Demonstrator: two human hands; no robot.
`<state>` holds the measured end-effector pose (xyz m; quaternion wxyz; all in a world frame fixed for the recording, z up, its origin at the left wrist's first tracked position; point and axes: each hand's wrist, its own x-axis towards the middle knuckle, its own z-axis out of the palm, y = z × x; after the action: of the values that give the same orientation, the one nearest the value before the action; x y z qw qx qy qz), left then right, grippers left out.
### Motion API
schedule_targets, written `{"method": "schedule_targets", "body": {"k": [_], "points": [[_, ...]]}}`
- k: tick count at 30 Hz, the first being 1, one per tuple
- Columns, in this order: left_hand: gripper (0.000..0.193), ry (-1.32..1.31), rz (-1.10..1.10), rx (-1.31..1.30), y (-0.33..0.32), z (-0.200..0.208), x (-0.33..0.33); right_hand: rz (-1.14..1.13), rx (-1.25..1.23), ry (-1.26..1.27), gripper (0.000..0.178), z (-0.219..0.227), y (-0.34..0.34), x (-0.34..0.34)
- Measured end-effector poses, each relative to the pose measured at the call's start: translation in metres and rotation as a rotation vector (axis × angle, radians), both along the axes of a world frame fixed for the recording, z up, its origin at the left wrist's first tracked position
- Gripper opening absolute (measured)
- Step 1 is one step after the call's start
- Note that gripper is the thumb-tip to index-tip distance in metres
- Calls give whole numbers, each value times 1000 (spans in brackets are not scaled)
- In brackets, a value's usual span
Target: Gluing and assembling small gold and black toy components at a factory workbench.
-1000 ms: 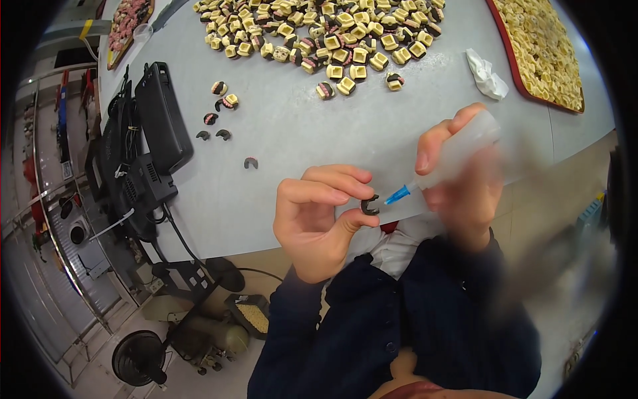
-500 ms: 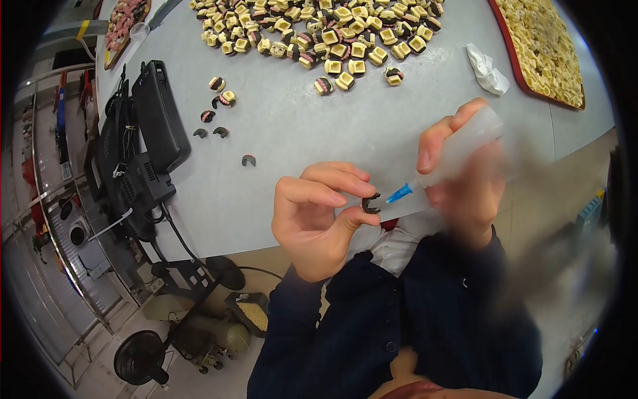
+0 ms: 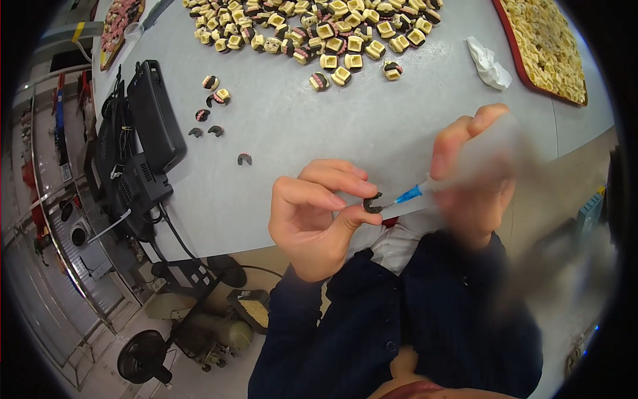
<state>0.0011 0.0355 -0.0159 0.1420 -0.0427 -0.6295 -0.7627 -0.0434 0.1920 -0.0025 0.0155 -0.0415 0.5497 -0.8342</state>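
A person in a dark blue shirt works at the near edge of a pale grey tabletop [image 3: 372,126], pinching a small dark curved piece [image 3: 372,203] between the thumb and forefinger of the left hand [image 3: 316,219]. The right hand [image 3: 475,179], blurred, is closed around a clear syringe [image 3: 465,169] whose blue-hubbed needle [image 3: 407,196] points left and touches the dark piece, both held just above the tabletop's near edge. Toward the far edge lies a wide scatter of small cream and dark blocks [image 3: 325,30], with a few stray ones and some dark curved bits [image 3: 212,113] nearer the left edge. One more dark curved bit [image 3: 244,159] lies alone, between those strays and the left hand. At the far right corner sits a red-rimmed tray [image 3: 531,73] heaped with pale yellow parts, a crumpled white wipe [image 3: 488,63] just beside it. Black boxy devices [image 3: 156,116] with cables hang along the left edge of the tabletop, and a second tray [image 3: 119,23] of pinkish pieces shows at the far left corner.
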Motion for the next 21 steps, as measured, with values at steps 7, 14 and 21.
{"method": "schedule_targets", "body": {"k": [7, 14, 21], "points": [[40, 16, -15, -30, 0, -2, 0, -57, 51, -38, 58, 0, -6, 2], [41, 16, -17, -26, 0, -1, 0, -54, 44, -58, 58, 3, -6, 2], [40, 31, -29, -39, 0, -2, -1, -47, 28, -59, 57, 2, -5, 1]]}}
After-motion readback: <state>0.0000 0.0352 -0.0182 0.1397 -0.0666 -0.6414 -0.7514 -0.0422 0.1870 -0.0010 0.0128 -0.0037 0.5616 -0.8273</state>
